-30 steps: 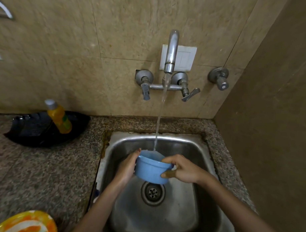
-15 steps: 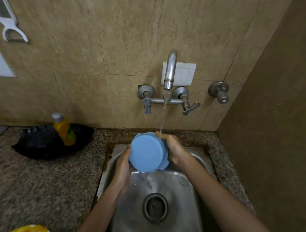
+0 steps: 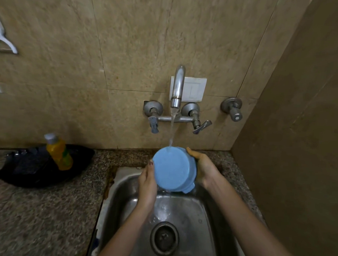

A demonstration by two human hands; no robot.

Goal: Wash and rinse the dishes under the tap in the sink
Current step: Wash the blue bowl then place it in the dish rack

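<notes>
Tipped since a second earlier, the bowl [image 3: 173, 169] was turned base toward the camera and held above the sink [image 3: 199, 211]. It was clamped between the left hand [image 3: 147, 181] and the right hand [image 3: 203, 167], each wrapped round a side. Its top edge, beside the right thumb, was struck by water [image 3: 172, 131] from the tap [image 3: 177, 84]

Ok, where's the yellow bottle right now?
In the head view the yellow bottle stands on the black tray on the counter, left of the sink and of the blue bowl held under the tap.
</notes>
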